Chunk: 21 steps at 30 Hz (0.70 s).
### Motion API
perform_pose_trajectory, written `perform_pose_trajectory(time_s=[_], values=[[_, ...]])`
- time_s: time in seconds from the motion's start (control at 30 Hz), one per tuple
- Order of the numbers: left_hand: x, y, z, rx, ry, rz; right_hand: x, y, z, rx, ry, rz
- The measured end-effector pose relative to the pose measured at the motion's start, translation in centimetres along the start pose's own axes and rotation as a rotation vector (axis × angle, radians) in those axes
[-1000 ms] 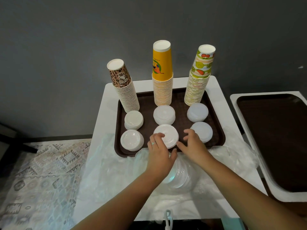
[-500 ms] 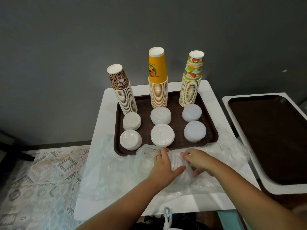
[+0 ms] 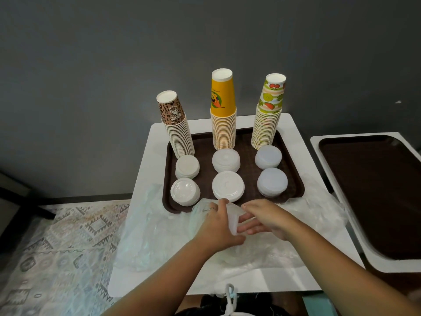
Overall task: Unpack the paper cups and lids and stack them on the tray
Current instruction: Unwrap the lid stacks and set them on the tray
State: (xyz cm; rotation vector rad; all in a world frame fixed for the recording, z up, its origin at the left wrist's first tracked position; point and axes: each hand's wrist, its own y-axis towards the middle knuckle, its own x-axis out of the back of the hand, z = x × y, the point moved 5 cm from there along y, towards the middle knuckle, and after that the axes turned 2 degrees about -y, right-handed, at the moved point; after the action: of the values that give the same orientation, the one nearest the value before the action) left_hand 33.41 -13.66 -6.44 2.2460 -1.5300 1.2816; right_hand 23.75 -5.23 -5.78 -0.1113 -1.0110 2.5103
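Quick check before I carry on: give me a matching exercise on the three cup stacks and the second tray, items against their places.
Items:
1. leopard-print cup stack
2. yellow cup stack
3. fruit-print cup stack
4. second tray

Places:
A. back middle of the loaded tray
B. on the neighbouring table, bare
C. back left of the loaded tray
D. back right of the loaded tray

Pairs: 1-C, 2-A, 3-D, 4-B
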Motion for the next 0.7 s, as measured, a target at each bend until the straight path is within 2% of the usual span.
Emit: perform_pose_trajectory(time_s=[0.17, 0.3, 0.4, 0.57, 0.7], values=[[1.4, 0.2, 1.1, 0.096, -0.051, 0.007, -0.3, -0.1, 0.2, 0.041, -0.187, -0.047], [3.6, 0.1, 1.2, 0.13, -0.141, -0.023, -0.6, -0.1, 0.4, 0.083, -0.234, -0.097], [6.0, -0.1, 0.5, 0.107, -0.24, -0.089, -0.9, -0.3, 1.1, 0.165, -0.212, -0.118], [8.8, 0.0, -1.4, 0.032, -0.306, -0.227, -2.2, -0.8, 2.9, 0.325, -0.18, 0.007], [8.6, 0.4, -2.4, -0.003, -0.342, -0.223, -2.5, -1.4, 4.3, 0.431, -0.209, -0.082]])
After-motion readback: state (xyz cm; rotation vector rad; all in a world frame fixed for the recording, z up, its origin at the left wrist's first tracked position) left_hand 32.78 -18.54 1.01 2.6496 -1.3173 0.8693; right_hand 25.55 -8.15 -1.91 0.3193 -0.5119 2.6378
